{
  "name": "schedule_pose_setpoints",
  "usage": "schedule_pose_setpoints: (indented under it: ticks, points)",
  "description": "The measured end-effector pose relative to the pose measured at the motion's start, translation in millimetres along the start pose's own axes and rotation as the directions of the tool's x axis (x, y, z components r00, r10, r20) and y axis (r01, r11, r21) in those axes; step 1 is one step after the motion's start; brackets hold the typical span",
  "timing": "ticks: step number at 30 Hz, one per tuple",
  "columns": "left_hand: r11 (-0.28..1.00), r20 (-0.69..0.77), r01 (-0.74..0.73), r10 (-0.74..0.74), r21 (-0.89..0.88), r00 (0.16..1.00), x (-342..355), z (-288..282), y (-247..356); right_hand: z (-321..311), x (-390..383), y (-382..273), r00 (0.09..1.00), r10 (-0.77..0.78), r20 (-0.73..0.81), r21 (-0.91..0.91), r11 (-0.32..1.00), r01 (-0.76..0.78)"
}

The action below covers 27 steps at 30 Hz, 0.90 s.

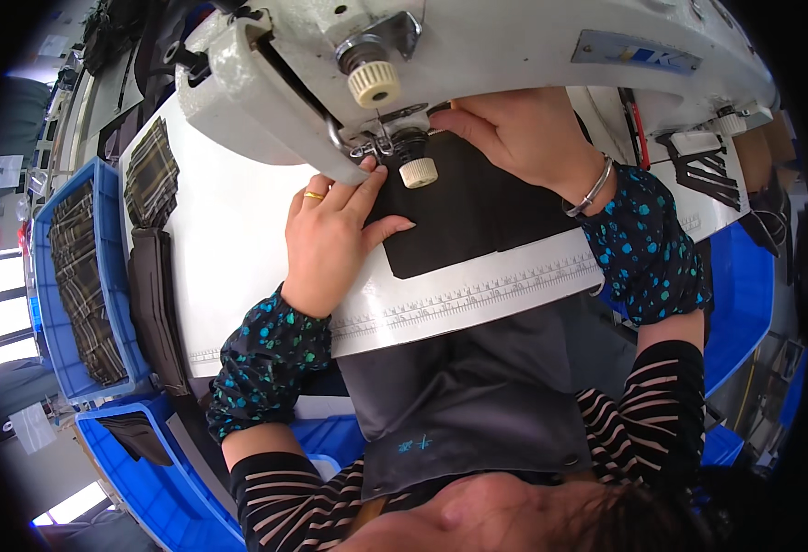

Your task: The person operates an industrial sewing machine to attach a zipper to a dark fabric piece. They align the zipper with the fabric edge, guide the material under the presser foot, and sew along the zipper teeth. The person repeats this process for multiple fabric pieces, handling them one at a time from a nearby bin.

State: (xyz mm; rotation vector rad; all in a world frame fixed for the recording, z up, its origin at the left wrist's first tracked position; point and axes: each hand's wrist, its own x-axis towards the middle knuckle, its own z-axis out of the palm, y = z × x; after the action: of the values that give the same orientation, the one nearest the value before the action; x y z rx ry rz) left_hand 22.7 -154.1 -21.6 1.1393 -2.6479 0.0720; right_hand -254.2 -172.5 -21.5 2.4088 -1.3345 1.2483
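A piece of black cloth (450, 221) lies on the white sewing machine table (229, 248), its upper edge at the presser foot (381, 143). My left hand (335, 221), with a gold ring, rests open at the cloth's left edge. Its fingertips are close beside the foot and its thumb is spread out over the cloth. My right hand (528, 143), with a bracelet at the wrist, is closed at the cloth's upper edge under the machine arm (505, 55). Its thumb points left toward the foot; most of its fingers are hidden.
A printed ruler (478, 293) runs along the table's front edge. Plaid cloth pieces (152, 175) and folded dark pieces (154, 304) lie at the left. Blue bins (114, 276) stand beside the table on the left, another blue bin (744, 294) at the right.
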Motion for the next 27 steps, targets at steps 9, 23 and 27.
schedule_pose_setpoints:
  ticks: [9,23,27]
  points:
    - [0.999,-0.039,-0.013,0.011,-0.031,0.999,-4,5,-7,-67,-10,-20,0.976,0.000,0.219,-0.200,0.979,0.045]
    - [0.980,-0.032,-0.142,0.139,-0.137,0.990,0,4,27,-274,-167,256,0.233,0.750,-0.619,0.543,0.623,-0.563]
    - [0.985,0.118,-0.081,0.100,-0.152,0.988,-17,-5,33,-300,-121,268,0.265,0.831,-0.489,0.459,0.504,-0.732]
